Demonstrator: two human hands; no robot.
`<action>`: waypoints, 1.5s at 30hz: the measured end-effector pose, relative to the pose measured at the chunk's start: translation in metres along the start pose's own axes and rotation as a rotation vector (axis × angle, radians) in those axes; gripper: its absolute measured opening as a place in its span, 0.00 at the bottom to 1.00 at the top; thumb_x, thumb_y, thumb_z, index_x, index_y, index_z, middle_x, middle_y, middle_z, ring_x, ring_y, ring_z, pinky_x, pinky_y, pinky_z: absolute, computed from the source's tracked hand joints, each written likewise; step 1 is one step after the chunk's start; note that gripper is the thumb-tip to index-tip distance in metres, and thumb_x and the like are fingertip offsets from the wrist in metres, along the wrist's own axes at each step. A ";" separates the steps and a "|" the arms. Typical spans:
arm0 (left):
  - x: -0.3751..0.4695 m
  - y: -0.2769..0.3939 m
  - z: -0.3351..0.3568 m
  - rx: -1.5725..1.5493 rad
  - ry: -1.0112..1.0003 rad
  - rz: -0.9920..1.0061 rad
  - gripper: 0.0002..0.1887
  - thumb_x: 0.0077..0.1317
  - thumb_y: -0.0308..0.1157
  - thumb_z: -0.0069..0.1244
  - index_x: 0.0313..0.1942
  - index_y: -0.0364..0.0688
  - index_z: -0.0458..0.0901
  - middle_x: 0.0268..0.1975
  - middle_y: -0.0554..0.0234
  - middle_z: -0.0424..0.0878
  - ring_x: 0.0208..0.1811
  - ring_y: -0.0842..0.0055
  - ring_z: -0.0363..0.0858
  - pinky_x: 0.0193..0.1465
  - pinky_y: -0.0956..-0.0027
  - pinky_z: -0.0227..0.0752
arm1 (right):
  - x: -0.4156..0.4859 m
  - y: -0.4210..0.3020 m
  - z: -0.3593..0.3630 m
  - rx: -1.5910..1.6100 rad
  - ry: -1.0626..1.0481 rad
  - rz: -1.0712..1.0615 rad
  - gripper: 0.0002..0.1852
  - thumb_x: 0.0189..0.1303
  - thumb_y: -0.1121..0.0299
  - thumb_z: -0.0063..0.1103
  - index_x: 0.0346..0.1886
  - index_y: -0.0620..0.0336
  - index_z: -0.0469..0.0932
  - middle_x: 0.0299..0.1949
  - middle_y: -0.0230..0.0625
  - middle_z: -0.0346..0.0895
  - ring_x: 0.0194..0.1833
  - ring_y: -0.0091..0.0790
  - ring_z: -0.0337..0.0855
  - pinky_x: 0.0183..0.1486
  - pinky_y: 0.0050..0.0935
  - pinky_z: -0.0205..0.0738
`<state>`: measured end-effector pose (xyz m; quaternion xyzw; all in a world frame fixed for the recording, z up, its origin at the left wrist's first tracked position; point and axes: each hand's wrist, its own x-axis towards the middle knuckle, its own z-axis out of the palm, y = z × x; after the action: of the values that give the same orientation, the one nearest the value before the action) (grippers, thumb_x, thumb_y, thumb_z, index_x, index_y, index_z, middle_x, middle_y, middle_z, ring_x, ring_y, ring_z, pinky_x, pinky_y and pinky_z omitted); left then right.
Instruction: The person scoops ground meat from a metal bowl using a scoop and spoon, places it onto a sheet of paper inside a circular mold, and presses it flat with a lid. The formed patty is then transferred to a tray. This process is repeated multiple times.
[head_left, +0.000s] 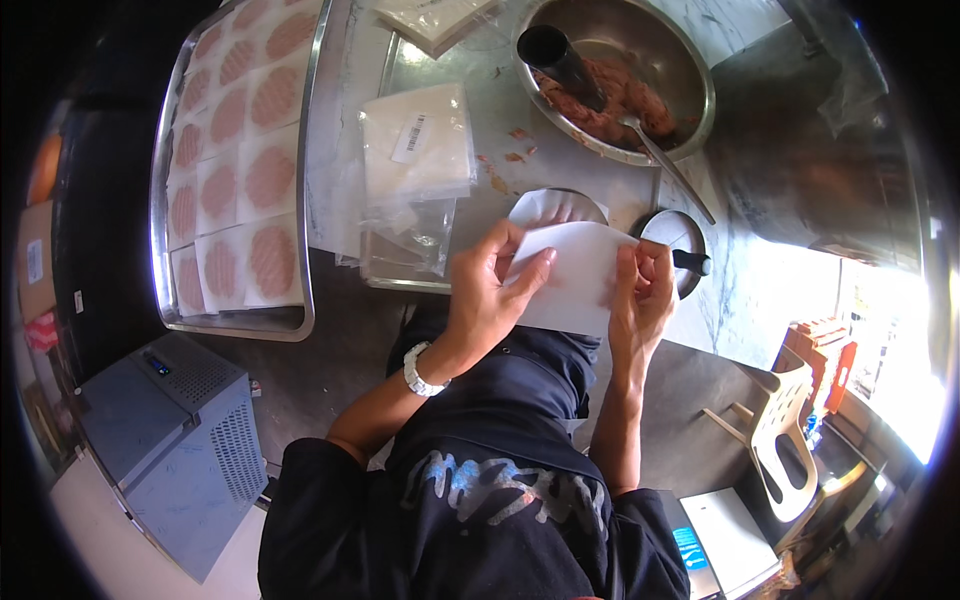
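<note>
Between my hands is a white paper sheet (574, 259), raised in front of my waist at the table's near edge. My left hand (499, 281) pinches its left side between thumb and fingers. The right side is gripped by my right hand (643, 281). Just beyond the sheet sits a round metal mould (581, 201) with another paper in it, partly hidden. Close to my right hand lies a round press lid with a black handle (688, 261). A steel bowl (705, 112) holds minced meat (630, 94), a black cylinder (551, 56) and a spoon (679, 176).
At left, a metal tray (309, 187) carries rows of flat ridged patties (274, 176) on paper squares. Plastic packets of paper sheets (416, 142) lie on a metal tray (405, 283). Meat scraps (514, 157) dot the surface. A beige chair (784, 435) stands lower right.
</note>
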<state>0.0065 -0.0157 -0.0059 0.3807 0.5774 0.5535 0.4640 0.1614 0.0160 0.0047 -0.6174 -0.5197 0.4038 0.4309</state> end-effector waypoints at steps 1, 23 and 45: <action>0.002 -0.001 -0.001 0.060 0.002 -0.002 0.09 0.65 0.29 0.57 0.33 0.33 0.75 0.23 0.65 0.79 0.26 0.88 0.76 0.28 0.79 0.70 | 0.003 0.001 0.003 0.005 0.011 -0.001 0.10 0.68 0.67 0.56 0.39 0.66 0.73 0.24 0.31 0.75 0.25 0.16 0.69 0.28 0.17 0.67; 0.021 -0.018 0.004 0.590 0.232 0.182 0.09 0.70 0.33 0.51 0.33 0.37 0.75 0.15 0.64 0.69 0.15 0.80 0.62 0.20 0.72 0.57 | 0.024 0.015 0.022 -0.494 0.098 -0.206 0.06 0.68 0.69 0.55 0.40 0.60 0.72 0.27 0.47 0.81 0.29 0.52 0.83 0.30 0.40 0.74; 0.027 -0.029 0.005 0.723 0.281 0.298 0.06 0.66 0.28 0.55 0.31 0.41 0.75 0.12 0.66 0.65 0.10 0.77 0.61 0.16 0.70 0.54 | 0.024 0.018 0.027 -0.657 0.051 -0.175 0.06 0.71 0.67 0.49 0.42 0.58 0.68 0.30 0.50 0.81 0.32 0.57 0.82 0.29 0.47 0.72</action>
<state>0.0058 0.0081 -0.0377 0.5193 0.7308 0.4229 0.1321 0.1440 0.0416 -0.0217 -0.6862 -0.6620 0.1610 0.2549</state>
